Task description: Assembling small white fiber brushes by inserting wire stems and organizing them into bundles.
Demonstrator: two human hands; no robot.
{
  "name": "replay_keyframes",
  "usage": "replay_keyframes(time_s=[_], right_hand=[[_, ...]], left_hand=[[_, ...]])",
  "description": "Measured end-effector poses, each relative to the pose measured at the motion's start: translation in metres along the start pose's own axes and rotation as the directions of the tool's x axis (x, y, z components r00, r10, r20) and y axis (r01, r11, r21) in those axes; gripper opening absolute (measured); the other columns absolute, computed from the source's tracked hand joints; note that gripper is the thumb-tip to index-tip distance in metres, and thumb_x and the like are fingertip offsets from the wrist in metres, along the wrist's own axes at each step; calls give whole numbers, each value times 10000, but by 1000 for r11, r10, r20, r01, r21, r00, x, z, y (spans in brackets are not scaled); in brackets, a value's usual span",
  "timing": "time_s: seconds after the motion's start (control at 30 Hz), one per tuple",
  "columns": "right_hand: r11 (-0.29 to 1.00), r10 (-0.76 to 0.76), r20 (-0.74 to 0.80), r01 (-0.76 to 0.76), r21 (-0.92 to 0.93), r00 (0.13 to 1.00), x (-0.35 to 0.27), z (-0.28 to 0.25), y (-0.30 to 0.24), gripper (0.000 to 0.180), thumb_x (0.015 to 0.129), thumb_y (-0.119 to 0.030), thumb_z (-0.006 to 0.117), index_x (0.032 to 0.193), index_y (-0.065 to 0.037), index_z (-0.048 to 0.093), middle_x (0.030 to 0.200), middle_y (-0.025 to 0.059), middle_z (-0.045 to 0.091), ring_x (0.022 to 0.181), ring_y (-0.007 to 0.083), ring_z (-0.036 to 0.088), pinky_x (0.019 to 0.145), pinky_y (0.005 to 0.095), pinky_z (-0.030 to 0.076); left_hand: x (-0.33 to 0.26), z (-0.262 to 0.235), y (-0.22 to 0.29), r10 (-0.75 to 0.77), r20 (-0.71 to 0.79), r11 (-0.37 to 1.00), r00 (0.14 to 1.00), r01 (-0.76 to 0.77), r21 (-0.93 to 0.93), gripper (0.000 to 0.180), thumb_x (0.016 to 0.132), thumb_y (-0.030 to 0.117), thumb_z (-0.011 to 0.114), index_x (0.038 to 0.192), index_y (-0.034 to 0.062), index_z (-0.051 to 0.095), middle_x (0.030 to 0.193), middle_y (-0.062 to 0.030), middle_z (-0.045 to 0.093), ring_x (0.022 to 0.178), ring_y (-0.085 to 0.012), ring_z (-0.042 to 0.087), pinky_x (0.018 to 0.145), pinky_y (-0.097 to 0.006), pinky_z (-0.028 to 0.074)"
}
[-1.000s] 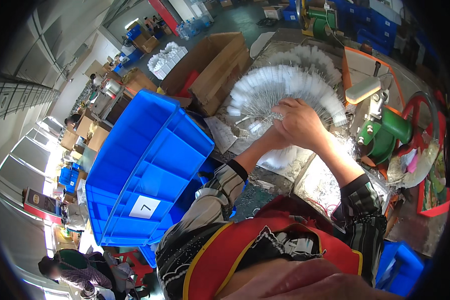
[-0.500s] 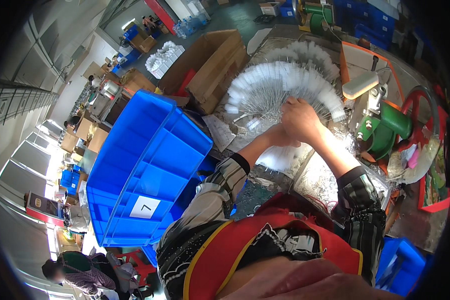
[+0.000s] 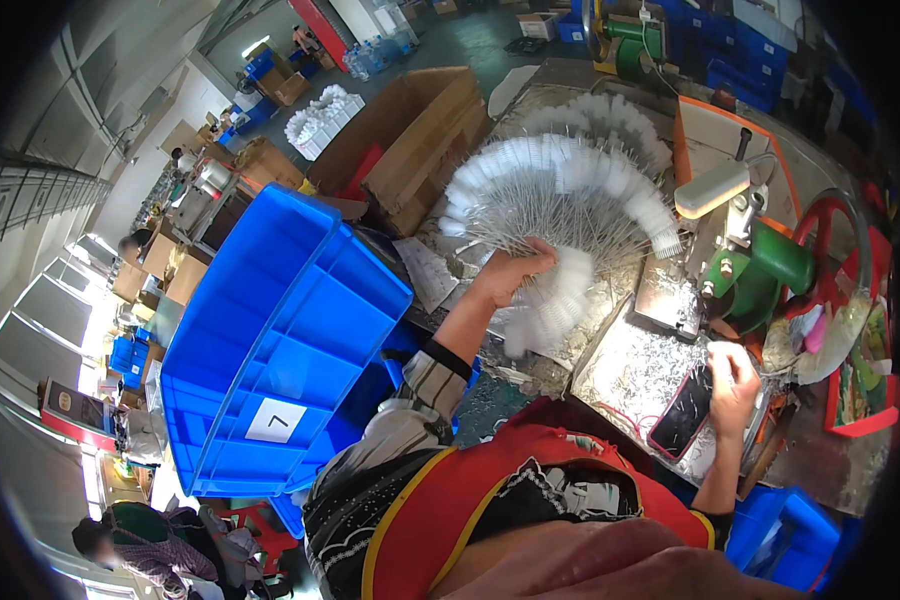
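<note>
My left hand is closed around the wire stems of a bunch of white bristle brushes, whose bristle ends fan out toward me. Just beyond it spreads a large fan-shaped pile of similar brushes, wire stems pointing inward. My right hand is well apart from the left, over the right side of the bench, with fingers curled together. Whatever it may pinch is too small to make out. Beside it lies a dark smartphone on the bright, scrap-strewn bench top.
A green machine with a red wheel stands at the right, near an orange-edged tray. On the left are a big blue bin and an open cardboard box. A red tray holds odds and ends. Another person sits at lower left.
My hands were close together at the brush pile. The right has moved away toward me and to the right, beside the phone, now visible. The left has shifted left, keeping the bunch.
</note>
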State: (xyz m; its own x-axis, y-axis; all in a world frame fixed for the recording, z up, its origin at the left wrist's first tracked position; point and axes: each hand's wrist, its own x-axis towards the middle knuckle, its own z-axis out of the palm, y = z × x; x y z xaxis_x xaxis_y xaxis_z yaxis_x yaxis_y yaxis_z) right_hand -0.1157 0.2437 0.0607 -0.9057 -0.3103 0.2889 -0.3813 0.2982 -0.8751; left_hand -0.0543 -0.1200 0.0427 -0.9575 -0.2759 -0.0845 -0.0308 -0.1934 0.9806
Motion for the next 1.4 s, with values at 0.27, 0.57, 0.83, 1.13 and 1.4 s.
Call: replay_keyframes(time_s=[0.27,0.57,0.83,1.13,1.4], right_hand=[[821,139,-452,-358,-444,881,-16,-84,25,308,759,-220,611,918,36,543,805,77,584,668,131,513,610,260,428],[930,236,-497,-45,365,835,41,-74,32,320,663,-63,676,940,44,555,862,87,596,763,150,571,733,271,425],[902,-18,-502,230,364,865,47,-78,57,58,697,33,567,658,26,525,577,98,547,568,204,557,665,327,467],[910,-93,-388,236,340,917,45,-88,65,174,744,4,501,571,9,486,547,87,496,543,204,520,686,373,465],[937,181,-341,-57,344,922,55,-101,8,260,745,-40,511,498,-25,433,491,52,406,483,169,440,605,334,431]], left_hand=[[-2,58,-33,-117,100,723,988,154,-674,134,801,93,547,921,35,546,910,-97,590,803,-192,591,710,-311,500],[33,71,-55,-177,172,711,969,246,-659,155,768,16,528,919,-15,541,876,-147,585,793,-235,592,713,-325,509],[50,85,-66,-106,297,732,949,277,-622,130,762,-11,493,886,6,528,882,-153,585,794,-230,593,718,-334,501],[69,108,-69,-74,418,768,906,319,-555,127,751,-17,500,867,14,544,888,-172,591,788,-232,597,715,-331,501],[88,104,-73,-100,396,785,913,317,-532,116,736,-24,518,841,10,555,874,-177,595,772,-238,605,691,-332,517]])
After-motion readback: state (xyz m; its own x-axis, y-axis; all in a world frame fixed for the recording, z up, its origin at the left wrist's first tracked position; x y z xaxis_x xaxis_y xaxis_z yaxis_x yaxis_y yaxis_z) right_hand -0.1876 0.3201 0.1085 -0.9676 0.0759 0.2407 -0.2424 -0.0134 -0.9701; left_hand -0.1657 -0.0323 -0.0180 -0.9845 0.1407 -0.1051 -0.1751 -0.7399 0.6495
